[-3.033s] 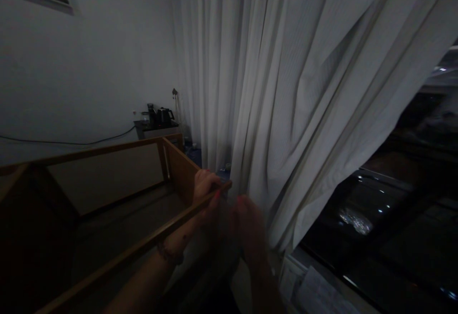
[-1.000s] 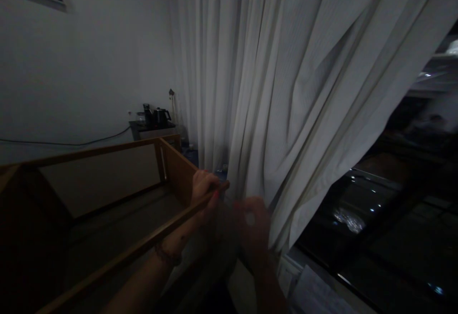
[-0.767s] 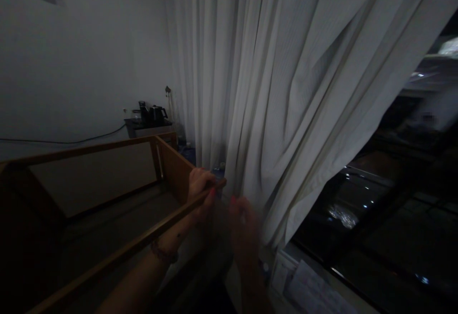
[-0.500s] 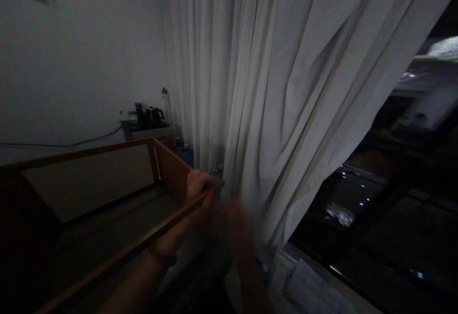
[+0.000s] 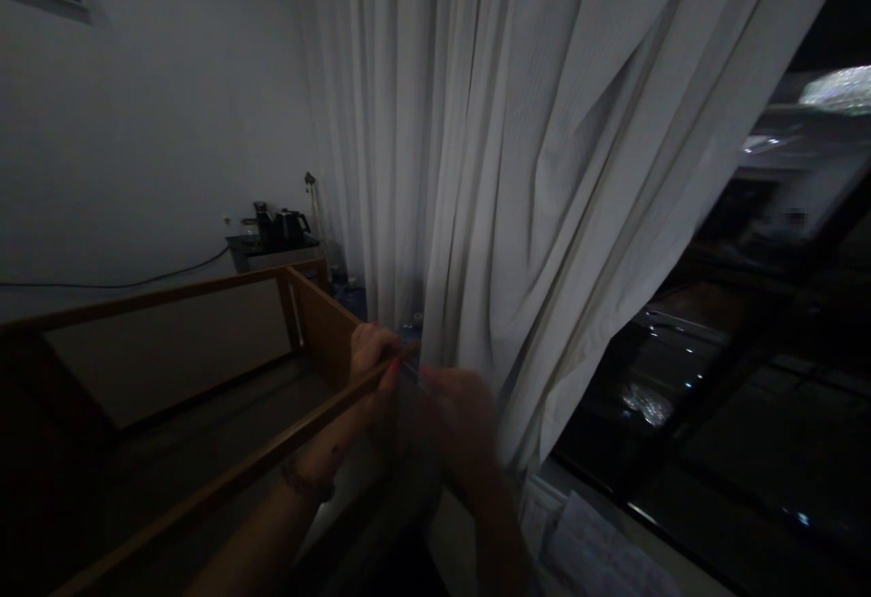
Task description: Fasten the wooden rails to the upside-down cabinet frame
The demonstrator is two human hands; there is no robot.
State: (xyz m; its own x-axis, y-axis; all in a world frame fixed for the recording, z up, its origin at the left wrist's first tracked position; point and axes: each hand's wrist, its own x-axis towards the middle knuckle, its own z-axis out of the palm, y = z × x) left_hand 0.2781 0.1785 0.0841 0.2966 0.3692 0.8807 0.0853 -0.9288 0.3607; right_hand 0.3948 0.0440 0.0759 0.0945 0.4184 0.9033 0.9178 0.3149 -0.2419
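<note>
A wooden cabinet frame (image 5: pixel 204 486) lies on its side in a dim room, its front rail running from bottom left up to the middle. My left hand (image 5: pixel 371 363) grips the rail's far corner from inside, fingers curled over the edge. Just right of that corner, my right hand (image 5: pixel 455 414) is blurred, fingers bent in a pinch on something too small and dark to name. A white curtain (image 5: pixel 544 171) hangs right behind both hands.
A small stand with a dark kettle (image 5: pixel 289 226) sits by the far wall. A cable (image 5: pixel 136 282) runs along the wall. A dark window (image 5: pixel 748 352) fills the right. Papers (image 5: pixel 592 552) lie at the bottom right.
My right hand has kept shifting and turning beside the frame's corner, now a little higher and closer to it. My left hand has kept its grip. The view drifted slightly right.
</note>
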